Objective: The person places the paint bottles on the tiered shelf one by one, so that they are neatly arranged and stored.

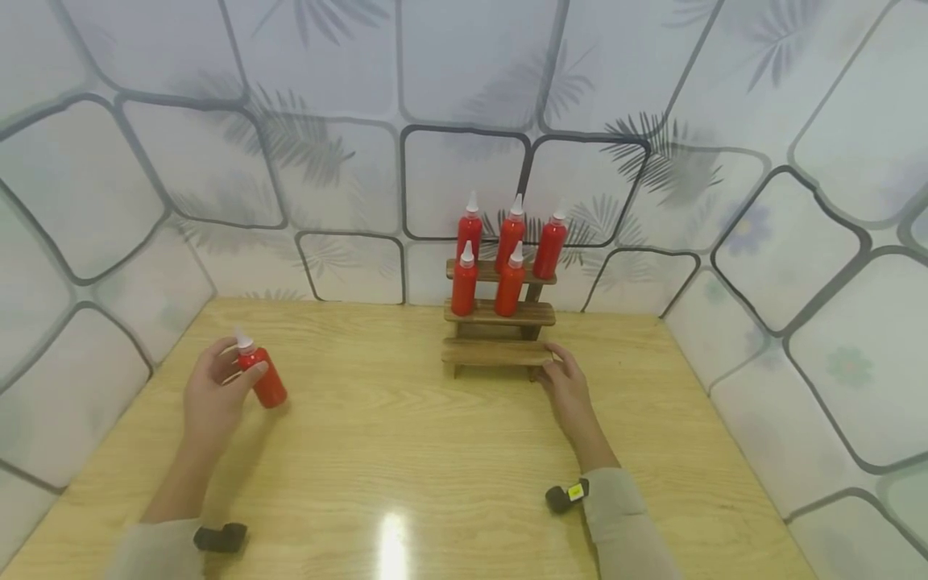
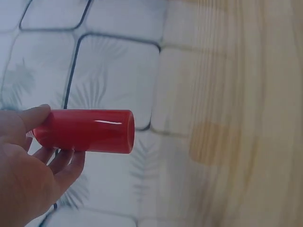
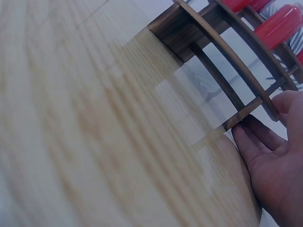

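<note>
Fingers and thumb of my left hand (image 1: 213, 395) grip a red squeeze bottle (image 1: 265, 380) with a white pointed nozzle, at the left of the table. The bottle leans; in the left wrist view its base (image 2: 124, 131) appears raised off the tabletop. My right hand (image 1: 569, 391) holds the right end of the lowest step of a three-step wooden stand (image 1: 500, 352). In the right wrist view, the thumb is at the step's end and the fingers (image 3: 253, 142) are by the leg. Several similar red bottles (image 1: 511, 290) stand upright on the upper two steps.
The pale wooden table (image 1: 377, 451) reaches back to a patterned wall (image 1: 348, 185), with more patterned walls at both sides. The stand is near the back wall, right of centre. Each wrist wears a small black camera (image 1: 221, 537).
</note>
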`<action>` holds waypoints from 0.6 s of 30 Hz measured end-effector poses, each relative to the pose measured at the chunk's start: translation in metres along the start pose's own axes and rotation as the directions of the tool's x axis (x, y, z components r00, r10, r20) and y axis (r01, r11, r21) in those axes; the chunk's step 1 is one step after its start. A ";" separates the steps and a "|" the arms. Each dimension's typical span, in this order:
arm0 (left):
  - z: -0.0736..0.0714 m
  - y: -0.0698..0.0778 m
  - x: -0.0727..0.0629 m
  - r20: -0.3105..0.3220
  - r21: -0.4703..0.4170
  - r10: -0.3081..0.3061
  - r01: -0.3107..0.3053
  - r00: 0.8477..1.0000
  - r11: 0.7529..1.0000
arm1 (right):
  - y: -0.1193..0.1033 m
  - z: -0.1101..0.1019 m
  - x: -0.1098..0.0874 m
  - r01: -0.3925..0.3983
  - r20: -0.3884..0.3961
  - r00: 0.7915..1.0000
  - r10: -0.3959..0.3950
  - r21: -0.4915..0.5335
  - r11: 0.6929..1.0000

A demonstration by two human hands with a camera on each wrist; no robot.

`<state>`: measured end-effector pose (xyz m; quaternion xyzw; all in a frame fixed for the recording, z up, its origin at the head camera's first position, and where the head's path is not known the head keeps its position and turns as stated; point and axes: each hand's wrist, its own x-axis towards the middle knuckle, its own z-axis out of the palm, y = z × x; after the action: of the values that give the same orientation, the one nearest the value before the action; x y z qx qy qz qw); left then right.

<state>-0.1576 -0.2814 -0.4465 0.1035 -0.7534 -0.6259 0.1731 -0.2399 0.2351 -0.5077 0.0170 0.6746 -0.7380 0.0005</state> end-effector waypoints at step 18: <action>0.121 0.028 -0.021 0.304 -0.008 0.125 -0.128 0.944 0.992 | 0.001 0.000 0.000 0.025 -0.004 1.000 -0.025 -0.001 1.000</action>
<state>-0.1839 -0.1580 -0.4409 -0.0416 -0.7798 -0.6175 0.0943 -0.2400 0.2352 -0.5088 0.0102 0.6752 -0.7375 -0.0099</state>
